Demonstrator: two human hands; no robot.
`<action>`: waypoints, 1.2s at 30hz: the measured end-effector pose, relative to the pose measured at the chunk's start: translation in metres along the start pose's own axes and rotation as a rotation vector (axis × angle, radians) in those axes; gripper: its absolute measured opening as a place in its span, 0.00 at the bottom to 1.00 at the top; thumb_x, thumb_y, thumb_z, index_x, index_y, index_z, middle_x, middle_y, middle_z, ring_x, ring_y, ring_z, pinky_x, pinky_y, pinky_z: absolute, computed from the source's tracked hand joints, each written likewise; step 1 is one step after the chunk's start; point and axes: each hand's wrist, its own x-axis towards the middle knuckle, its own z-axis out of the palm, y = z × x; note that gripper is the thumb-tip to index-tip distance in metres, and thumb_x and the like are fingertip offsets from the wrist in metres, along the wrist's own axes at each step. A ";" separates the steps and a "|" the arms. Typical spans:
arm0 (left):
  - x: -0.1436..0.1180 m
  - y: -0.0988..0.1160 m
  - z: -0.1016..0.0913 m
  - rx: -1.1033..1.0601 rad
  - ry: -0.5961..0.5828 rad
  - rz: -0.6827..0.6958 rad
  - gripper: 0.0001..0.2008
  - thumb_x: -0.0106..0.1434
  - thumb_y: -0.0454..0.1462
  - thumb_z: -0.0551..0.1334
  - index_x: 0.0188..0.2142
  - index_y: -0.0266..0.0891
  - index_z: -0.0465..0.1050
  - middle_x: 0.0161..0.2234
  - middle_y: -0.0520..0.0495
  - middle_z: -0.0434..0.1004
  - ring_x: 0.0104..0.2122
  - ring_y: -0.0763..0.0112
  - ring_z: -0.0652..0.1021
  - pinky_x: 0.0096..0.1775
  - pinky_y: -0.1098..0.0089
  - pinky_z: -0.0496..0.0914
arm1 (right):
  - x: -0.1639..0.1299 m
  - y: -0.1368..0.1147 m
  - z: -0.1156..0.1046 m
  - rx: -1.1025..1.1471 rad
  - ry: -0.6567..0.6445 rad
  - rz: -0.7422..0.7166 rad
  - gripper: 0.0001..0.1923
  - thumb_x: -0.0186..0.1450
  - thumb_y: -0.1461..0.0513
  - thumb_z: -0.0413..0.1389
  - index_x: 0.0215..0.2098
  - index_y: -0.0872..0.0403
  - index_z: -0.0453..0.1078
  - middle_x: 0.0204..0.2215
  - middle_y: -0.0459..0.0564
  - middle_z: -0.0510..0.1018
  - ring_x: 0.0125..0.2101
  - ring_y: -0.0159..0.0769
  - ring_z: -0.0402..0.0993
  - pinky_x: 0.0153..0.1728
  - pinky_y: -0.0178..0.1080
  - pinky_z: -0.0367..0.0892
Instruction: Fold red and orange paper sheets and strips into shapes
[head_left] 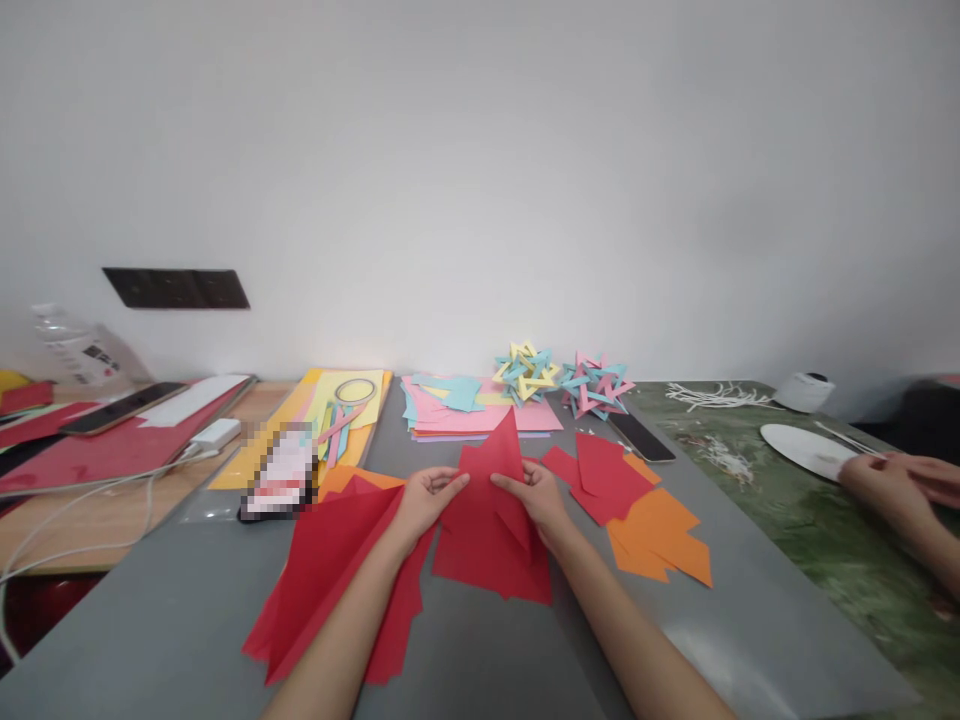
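Observation:
My left hand and my right hand both pinch a folded red paper piece that stands up in a point between them. It rises over a flat red sheet lying on the grey mat. Under my left forearm lies a pile of loose red sheets. To the right of my right hand lie folded red pieces on top of orange pieces.
Pink and blue paper and two woven paper stars sit at the back. A dark phone lies near them. Yellow sheets with a tape ring are at back left. Another person's hand rests near a white plate at right.

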 end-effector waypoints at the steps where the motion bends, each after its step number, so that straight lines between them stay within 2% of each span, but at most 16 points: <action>1: 0.000 0.000 0.000 -0.007 -0.007 0.000 0.14 0.42 0.42 0.66 0.28 0.34 0.73 0.26 0.44 0.78 0.27 0.64 0.77 0.29 0.69 0.70 | 0.000 -0.001 0.001 -0.001 0.000 0.000 0.19 0.42 0.58 0.63 0.31 0.56 0.69 0.29 0.51 0.78 0.29 0.42 0.75 0.33 0.44 0.70; 10: -0.005 0.005 0.002 0.014 -0.053 -0.032 0.12 0.43 0.42 0.66 0.25 0.36 0.73 0.25 0.45 0.78 0.25 0.65 0.76 0.28 0.70 0.69 | 0.001 -0.002 -0.002 0.038 -0.019 0.055 0.18 0.43 0.58 0.63 0.31 0.56 0.70 0.28 0.51 0.78 0.28 0.40 0.75 0.33 0.42 0.69; 17: -0.004 0.005 0.004 0.052 -0.060 -0.001 0.11 0.44 0.41 0.65 0.25 0.37 0.72 0.22 0.48 0.77 0.23 0.68 0.75 0.26 0.72 0.67 | -0.001 -0.003 -0.001 0.038 -0.027 0.033 0.18 0.43 0.59 0.63 0.32 0.56 0.69 0.27 0.51 0.78 0.26 0.41 0.75 0.32 0.43 0.69; 23: -0.004 0.005 0.004 0.090 -0.109 -0.022 0.10 0.44 0.41 0.65 0.24 0.37 0.72 0.25 0.46 0.78 0.24 0.67 0.75 0.27 0.71 0.67 | -0.001 -0.005 -0.001 0.052 -0.052 0.042 0.15 0.44 0.59 0.63 0.30 0.56 0.69 0.27 0.49 0.78 0.26 0.40 0.75 0.32 0.42 0.69; 29: -0.011 0.009 0.006 0.140 -0.260 -0.093 0.13 0.44 0.43 0.65 0.26 0.36 0.72 0.26 0.47 0.78 0.25 0.68 0.75 0.28 0.71 0.67 | 0.014 -0.004 -0.019 0.164 0.068 0.072 0.14 0.45 0.57 0.62 0.28 0.55 0.70 0.23 0.47 0.78 0.24 0.36 0.74 0.29 0.37 0.68; 33: -0.013 0.012 0.007 0.222 -0.250 -0.093 0.15 0.44 0.45 0.65 0.27 0.35 0.71 0.26 0.47 0.77 0.26 0.69 0.75 0.27 0.72 0.66 | 0.020 -0.007 -0.032 0.168 0.163 0.083 0.14 0.42 0.60 0.64 0.26 0.56 0.71 0.22 0.45 0.78 0.21 0.30 0.72 0.26 0.32 0.66; 36: -0.013 0.014 0.007 0.249 -0.268 -0.072 0.15 0.45 0.45 0.63 0.27 0.35 0.71 0.27 0.47 0.77 0.26 0.69 0.75 0.27 0.73 0.66 | 0.020 -0.010 -0.034 0.123 0.189 0.060 0.14 0.41 0.61 0.65 0.26 0.56 0.72 0.23 0.46 0.78 0.22 0.29 0.72 0.26 0.31 0.65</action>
